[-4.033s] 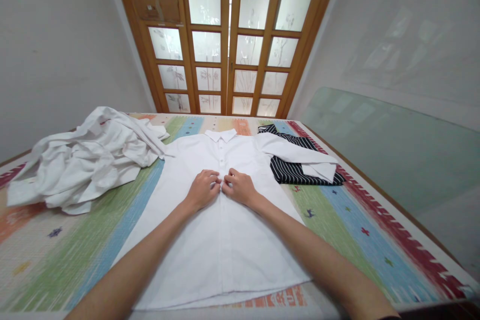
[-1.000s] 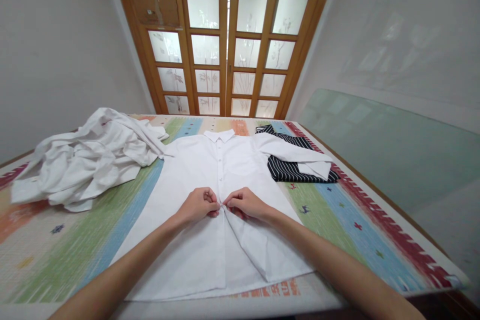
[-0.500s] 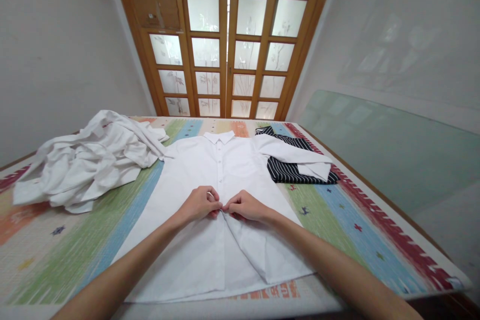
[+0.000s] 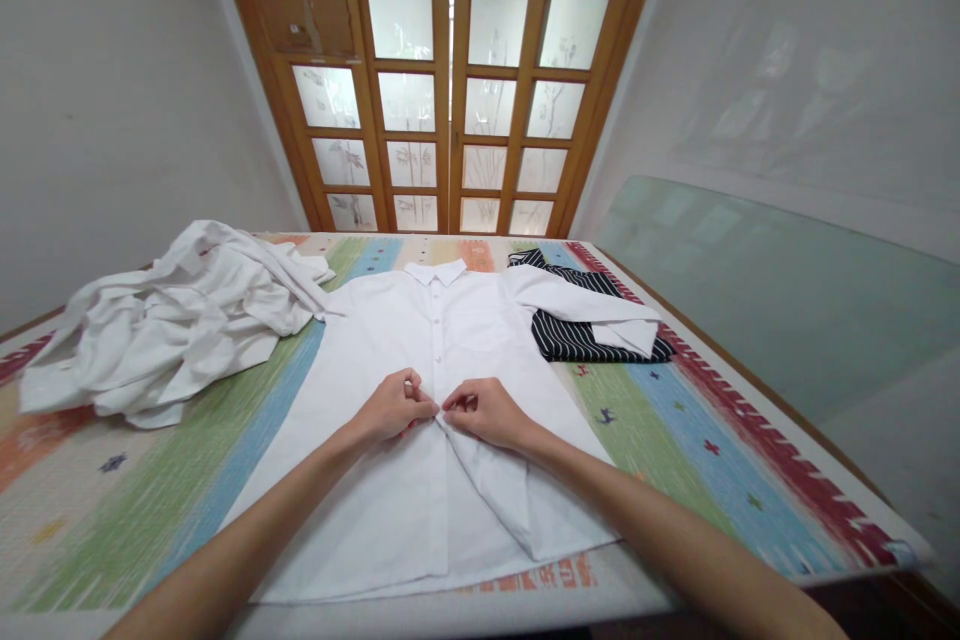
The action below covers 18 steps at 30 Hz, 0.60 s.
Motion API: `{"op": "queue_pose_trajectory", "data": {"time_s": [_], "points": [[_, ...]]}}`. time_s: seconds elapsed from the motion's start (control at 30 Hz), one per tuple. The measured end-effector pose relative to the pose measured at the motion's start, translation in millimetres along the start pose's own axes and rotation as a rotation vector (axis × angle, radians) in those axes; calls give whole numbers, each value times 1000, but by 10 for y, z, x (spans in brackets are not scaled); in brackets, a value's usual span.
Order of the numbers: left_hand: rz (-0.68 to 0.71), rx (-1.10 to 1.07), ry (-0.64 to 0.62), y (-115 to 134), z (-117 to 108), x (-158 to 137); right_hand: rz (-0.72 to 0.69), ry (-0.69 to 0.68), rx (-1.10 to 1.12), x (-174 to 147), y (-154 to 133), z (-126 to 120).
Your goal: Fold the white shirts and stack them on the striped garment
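Observation:
A white button-up shirt [image 4: 360, 500] lies front side up, its collar pointing away from me. Buttons show down the upper placket, fastened above my hands; below them the front edges part and the right-hand panel is folded and creased. My left hand [image 4: 397, 405] pinches the placket edge from the left. From the right, my right hand [image 4: 487, 410] pinches the same spot, fingertips almost meeting the left ones. Whatever button lies between the fingertips is hidden. The shirt's right-hand sleeve stretches out over a folded black-and-white striped garment [image 4: 577, 340].
A crumpled heap of white cloth [image 4: 180, 320] lies on the left, touching the shirt's other sleeve. Beneath everything is a table with a colourful patterned cloth [image 4: 225, 440]. A pale green glass panel [image 4: 750, 280] leans along the right wall. Wooden glazed doors [image 4: 450, 100] stand behind.
Both hands stay at the same place on the placket, with small shifts of the fingers. The whole view has moved slightly; the garments lie as before.

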<state>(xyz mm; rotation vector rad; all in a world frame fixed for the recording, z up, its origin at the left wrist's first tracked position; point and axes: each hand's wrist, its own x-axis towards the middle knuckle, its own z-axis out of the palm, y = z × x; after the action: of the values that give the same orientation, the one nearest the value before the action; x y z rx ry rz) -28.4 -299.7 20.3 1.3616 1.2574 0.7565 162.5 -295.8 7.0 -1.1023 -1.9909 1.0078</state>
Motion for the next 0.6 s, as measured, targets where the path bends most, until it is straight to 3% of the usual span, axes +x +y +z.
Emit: {"op": "queue_pose_trajectory", "data": {"time_s": [0.43,0.6], "points": [[29,-10,-42,-51,-16,-24,-51,18,-25,-4,11,24],[108,48,-57,-107,-51,-6,-47,15,-26,2,0,21]]}}
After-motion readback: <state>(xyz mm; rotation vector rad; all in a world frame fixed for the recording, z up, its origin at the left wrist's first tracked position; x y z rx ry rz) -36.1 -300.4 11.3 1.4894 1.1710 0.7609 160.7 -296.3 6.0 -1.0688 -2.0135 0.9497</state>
